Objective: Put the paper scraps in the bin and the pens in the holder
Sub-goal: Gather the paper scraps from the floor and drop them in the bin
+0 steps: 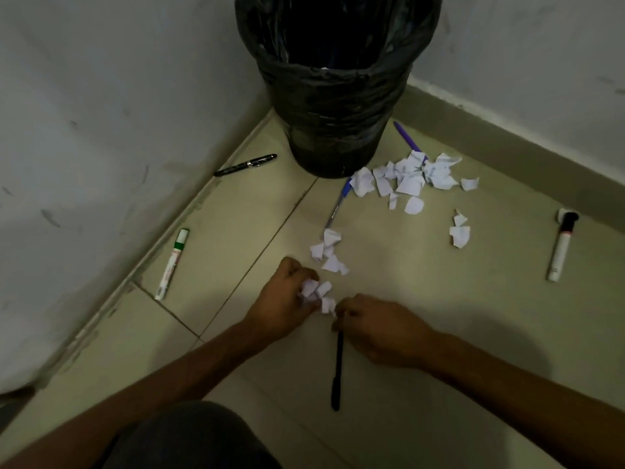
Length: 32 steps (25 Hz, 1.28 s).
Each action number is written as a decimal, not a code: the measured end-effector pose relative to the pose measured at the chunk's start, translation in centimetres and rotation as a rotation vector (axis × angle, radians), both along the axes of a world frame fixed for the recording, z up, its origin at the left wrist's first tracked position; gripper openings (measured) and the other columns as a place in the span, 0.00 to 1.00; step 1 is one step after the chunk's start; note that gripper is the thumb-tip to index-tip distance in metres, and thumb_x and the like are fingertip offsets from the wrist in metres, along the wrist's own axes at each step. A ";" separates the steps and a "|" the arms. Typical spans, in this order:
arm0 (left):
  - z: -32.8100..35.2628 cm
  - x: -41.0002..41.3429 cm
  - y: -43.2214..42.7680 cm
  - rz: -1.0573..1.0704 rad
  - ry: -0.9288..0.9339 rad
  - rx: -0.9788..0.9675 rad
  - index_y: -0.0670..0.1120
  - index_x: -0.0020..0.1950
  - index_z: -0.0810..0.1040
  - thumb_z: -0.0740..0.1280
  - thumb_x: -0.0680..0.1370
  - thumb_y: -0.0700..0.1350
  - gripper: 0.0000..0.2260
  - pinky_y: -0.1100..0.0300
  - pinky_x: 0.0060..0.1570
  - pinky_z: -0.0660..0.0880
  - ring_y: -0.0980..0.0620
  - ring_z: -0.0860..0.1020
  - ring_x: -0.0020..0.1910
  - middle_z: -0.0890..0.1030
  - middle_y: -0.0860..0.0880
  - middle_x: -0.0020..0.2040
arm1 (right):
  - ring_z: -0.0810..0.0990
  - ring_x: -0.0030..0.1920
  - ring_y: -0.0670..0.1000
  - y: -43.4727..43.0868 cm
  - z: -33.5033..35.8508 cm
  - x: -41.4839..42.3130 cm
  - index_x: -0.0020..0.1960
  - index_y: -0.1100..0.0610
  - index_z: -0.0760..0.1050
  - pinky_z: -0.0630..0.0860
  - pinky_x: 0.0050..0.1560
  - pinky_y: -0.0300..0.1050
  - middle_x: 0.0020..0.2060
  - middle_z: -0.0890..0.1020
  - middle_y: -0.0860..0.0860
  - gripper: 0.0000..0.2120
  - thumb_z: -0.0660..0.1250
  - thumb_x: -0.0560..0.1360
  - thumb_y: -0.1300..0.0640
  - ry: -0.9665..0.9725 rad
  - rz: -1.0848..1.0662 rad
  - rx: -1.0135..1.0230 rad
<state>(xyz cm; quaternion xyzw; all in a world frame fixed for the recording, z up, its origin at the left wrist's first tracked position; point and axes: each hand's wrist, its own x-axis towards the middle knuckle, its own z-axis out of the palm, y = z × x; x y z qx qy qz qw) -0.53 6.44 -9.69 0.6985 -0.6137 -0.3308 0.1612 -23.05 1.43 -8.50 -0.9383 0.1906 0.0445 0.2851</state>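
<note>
Paper scraps [316,294] bunched in left hand [282,299], fingers clamped on them; right hand [382,330] fingers together, touching scraps.

White paper scraps [411,179] strewn beside black-lined bin [333,96]; pens [337,368] scattered.

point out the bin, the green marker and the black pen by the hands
bin [333,130], head view, on its bagged outer wall
green marker [171,264], head view, on the white barrel
black pen [337,370], head view, mid-shaft
</note>
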 end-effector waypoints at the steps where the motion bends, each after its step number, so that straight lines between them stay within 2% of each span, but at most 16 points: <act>1: 0.0 -0.4 -0.3 -0.047 0.027 -0.003 0.48 0.61 0.78 0.76 0.69 0.52 0.23 0.63 0.50 0.75 0.58 0.74 0.47 0.70 0.52 0.54 | 0.78 0.54 0.56 0.9 -0.5 -0.1 0.60 0.50 0.77 0.80 0.41 0.50 0.60 0.77 0.52 0.15 0.65 0.73 0.55 0.027 0.103 -0.031; 5: 1.1 -0.6 -1.7 -0.124 0.056 -0.104 0.52 0.67 0.74 0.77 0.65 0.60 0.33 0.68 0.51 0.72 0.57 0.74 0.55 0.72 0.50 0.62 | 0.75 0.57 0.60 1.9 -1.0 -0.9 0.62 0.53 0.75 0.79 0.44 0.55 0.62 0.73 0.56 0.13 0.62 0.77 0.58 0.148 0.194 -0.027; 7: 1.7 -0.5 -2.9 -0.139 -0.097 -0.090 0.55 0.73 0.66 0.75 0.62 0.66 0.43 0.61 0.51 0.74 0.54 0.69 0.62 0.65 0.49 0.70 | 0.77 0.55 0.59 1.3 -0.4 -1.8 0.62 0.52 0.75 0.80 0.41 0.54 0.61 0.74 0.55 0.14 0.63 0.77 0.58 0.096 0.182 -0.037; 9: 1.4 -0.9 -3.8 -0.267 -0.227 -0.074 0.55 0.76 0.62 0.73 0.62 0.68 0.46 0.53 0.51 0.77 0.49 0.66 0.66 0.60 0.48 0.75 | 0.81 0.50 0.55 0.6 0.6 -3.0 0.60 0.51 0.77 0.81 0.37 0.48 0.58 0.78 0.52 0.14 0.62 0.76 0.54 -0.021 0.107 -0.071; 11: 0.7 -1.5 -4.5 -0.427 -0.288 -0.086 0.52 0.75 0.65 0.71 0.66 0.68 0.42 0.52 0.52 0.78 0.47 0.68 0.67 0.61 0.47 0.75 | 0.82 0.50 0.52 -1.3 1.4 -4.1 0.57 0.49 0.79 0.81 0.40 0.45 0.56 0.80 0.49 0.15 0.60 0.75 0.49 -0.106 -0.149 -0.086; 13: 0.4 -2.2 -5.0 -0.506 -0.295 -0.047 0.54 0.75 0.63 0.67 0.71 0.66 0.35 0.52 0.53 0.77 0.47 0.67 0.67 0.61 0.48 0.74 | 0.80 0.56 0.52 -5.5 2.0 -5.7 0.59 0.48 0.78 0.80 0.51 0.47 0.59 0.79 0.48 0.15 0.63 0.74 0.47 -0.144 -0.592 -0.093; 15: 0.3 -2.4 -5.2 -0.515 -0.262 -0.067 0.56 0.74 0.63 0.65 0.73 0.66 0.33 0.53 0.54 0.77 0.50 0.66 0.68 0.61 0.50 0.74 | 0.74 0.62 0.56 -11.1 1.4 -8.2 0.64 0.47 0.74 0.76 0.56 0.49 0.62 0.74 0.52 0.23 0.70 0.71 0.45 -0.003 -0.980 -0.138; 17: 0.6 -2.5 -5.3 -0.475 -0.186 -0.149 0.55 0.72 0.68 0.66 0.71 0.68 0.33 0.53 0.52 0.79 0.52 0.67 0.66 0.65 0.51 0.72 | 0.72 0.62 0.61 -14.5 0.3 -10.3 0.68 0.48 0.70 0.73 0.58 0.51 0.63 0.70 0.58 0.32 0.75 0.67 0.43 0.187 -1.119 -0.070; 19: 0.9 -2.4 -5.6 -0.440 -0.107 -0.179 0.54 0.71 0.70 0.66 0.70 0.69 0.34 0.54 0.52 0.79 0.55 0.68 0.66 0.65 0.53 0.71 | 0.76 0.57 0.62 -14.6 -1.3 -10.3 0.67 0.52 0.72 0.72 0.57 0.46 0.58 0.71 0.60 0.30 0.76 0.68 0.50 0.084 -1.120 0.023; 21: 1.4 -2.6 -6.1 -0.408 -0.084 -0.153 0.56 0.71 0.69 0.65 0.69 0.69 0.33 0.56 0.54 0.77 0.59 0.66 0.64 0.63 0.56 0.69 | 0.78 0.52 0.59 -12.2 -1.8 -8.4 0.64 0.54 0.75 0.71 0.52 0.40 0.54 0.73 0.57 0.24 0.74 0.69 0.57 -0.001 -0.964 0.120; 23: 2.0 -2.9 -6.9 -0.390 -0.107 -0.166 0.59 0.70 0.70 0.63 0.71 0.69 0.30 0.58 0.54 0.76 0.61 0.67 0.62 0.63 0.57 0.68 | 0.78 0.52 0.53 -10.9 -1.1 -7.0 0.63 0.51 0.76 0.74 0.53 0.41 0.53 0.75 0.53 0.23 0.74 0.70 0.53 -0.033 -0.827 0.127; 24: 2.2 -2.9 -7.3 -0.380 -0.112 -0.188 0.60 0.69 0.70 0.62 0.71 0.69 0.28 0.59 0.54 0.76 0.61 0.67 0.62 0.63 0.57 0.68 | 0.78 0.53 0.52 -11.8 -0.5 -6.7 0.63 0.50 0.76 0.75 0.54 0.43 0.55 0.76 0.52 0.22 0.73 0.71 0.50 -0.068 -0.857 0.073; 26: 2.8 -2.8 -8.2 -0.362 -0.108 -0.208 0.62 0.67 0.71 0.60 0.73 0.69 0.25 0.61 0.53 0.76 0.61 0.68 0.60 0.64 0.57 0.67 | 0.74 0.60 0.56 -16.1 0.1 -7.0 0.66 0.50 0.74 0.75 0.56 0.50 0.60 0.75 0.55 0.22 0.69 0.74 0.48 -0.098 -0.990 -0.124; 28: 3.1 -2.7 -9.0 -0.338 -0.095 -0.203 0.63 0.67 0.71 0.59 0.73 0.68 0.23 0.61 0.54 0.75 0.60 0.69 0.60 0.64 0.58 0.67 | 0.68 0.67 0.61 -20.6 0.2 -7.9 0.70 0.49 0.69 0.72 0.61 0.55 0.67 0.71 0.58 0.25 0.66 0.75 0.46 -0.008 -1.040 -0.188; 30: 3.3 -2.8 -9.6 -0.312 -0.062 -0.212 0.63 0.66 0.71 0.58 0.74 0.66 0.22 0.62 0.55 0.74 0.60 0.69 0.59 0.63 0.58 0.67 | 0.69 0.66 0.63 -22.5 -0.9 -8.4 0.70 0.46 0.69 0.70 0.62 0.55 0.66 0.72 0.58 0.24 0.61 0.75 0.43 0.096 -0.941 -0.165; 32: 3.5 -2.9 -9.5 -0.308 -0.032 -0.219 0.62 0.66 0.72 0.58 0.74 0.66 0.22 0.65 0.55 0.73 0.63 0.69 0.58 0.64 0.59 0.66 | 0.71 0.61 0.61 -20.6 -1.6 -8.0 0.66 0.46 0.73 0.71 0.58 0.51 0.62 0.73 0.56 0.17 0.60 0.78 0.47 0.092 -0.865 -0.139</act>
